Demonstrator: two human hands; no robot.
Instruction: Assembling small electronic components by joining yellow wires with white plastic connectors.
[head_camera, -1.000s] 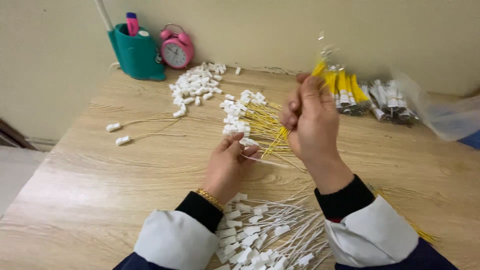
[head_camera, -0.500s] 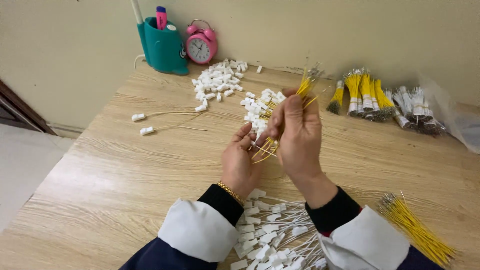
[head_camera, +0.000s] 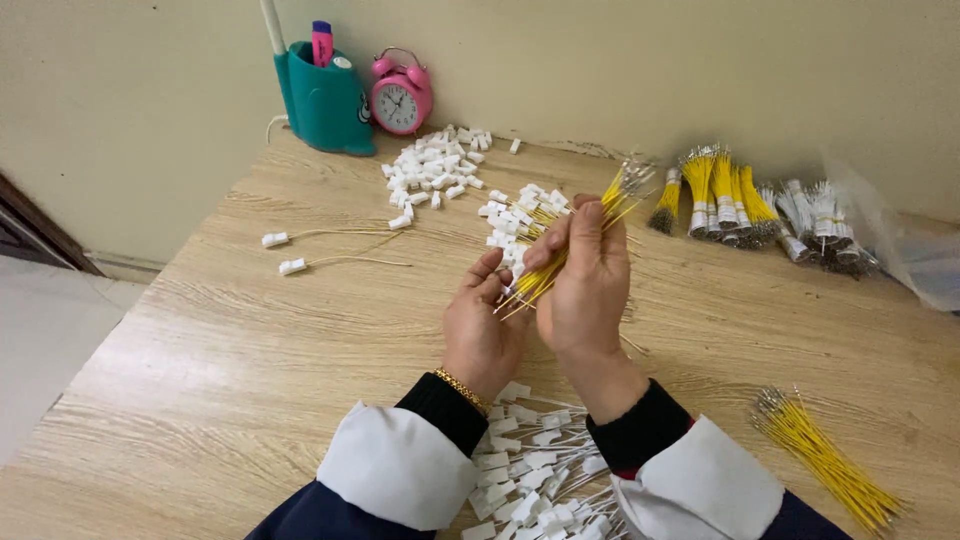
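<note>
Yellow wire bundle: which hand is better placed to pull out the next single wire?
Left, probably. The right hand is closed around the yellow wire bundle, while the left hand has its fingertips at the bundle's lower ends.

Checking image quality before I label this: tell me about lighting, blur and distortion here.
Head view: soft, even light, faint shadows under the hands; right hand and its yellow wires sharp; the table edges bow slightly from the wide lens; mild sheen on the clear bag.

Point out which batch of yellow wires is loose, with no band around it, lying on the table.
The loose yellow wires at the near right edge, beside the right sleeve. The bundles at the far right are banded, and the right hand grips another bunch.
</note>
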